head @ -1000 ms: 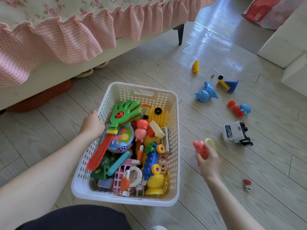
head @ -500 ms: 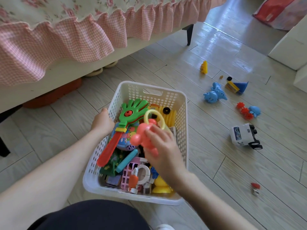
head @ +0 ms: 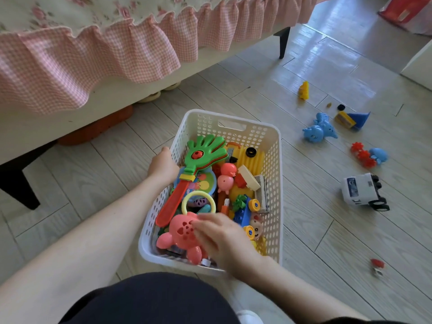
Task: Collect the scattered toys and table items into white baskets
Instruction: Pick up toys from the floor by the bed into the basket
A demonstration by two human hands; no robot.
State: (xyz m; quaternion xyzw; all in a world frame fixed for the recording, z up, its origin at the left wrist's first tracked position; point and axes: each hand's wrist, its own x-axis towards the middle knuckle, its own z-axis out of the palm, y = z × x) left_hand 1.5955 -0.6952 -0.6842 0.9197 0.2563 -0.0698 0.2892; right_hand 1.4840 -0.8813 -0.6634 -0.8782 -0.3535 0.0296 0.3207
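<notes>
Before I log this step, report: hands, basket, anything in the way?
Left hand grips white basket rim. Right hand on pink rattle inside basket, grip blurred. White toy truck, blue elephant loose on floor.

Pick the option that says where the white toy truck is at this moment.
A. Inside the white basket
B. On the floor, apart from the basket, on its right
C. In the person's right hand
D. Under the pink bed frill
B: the white toy truck lies on the floor, clear of the white basket on its right, with neither hand touching it.
</notes>
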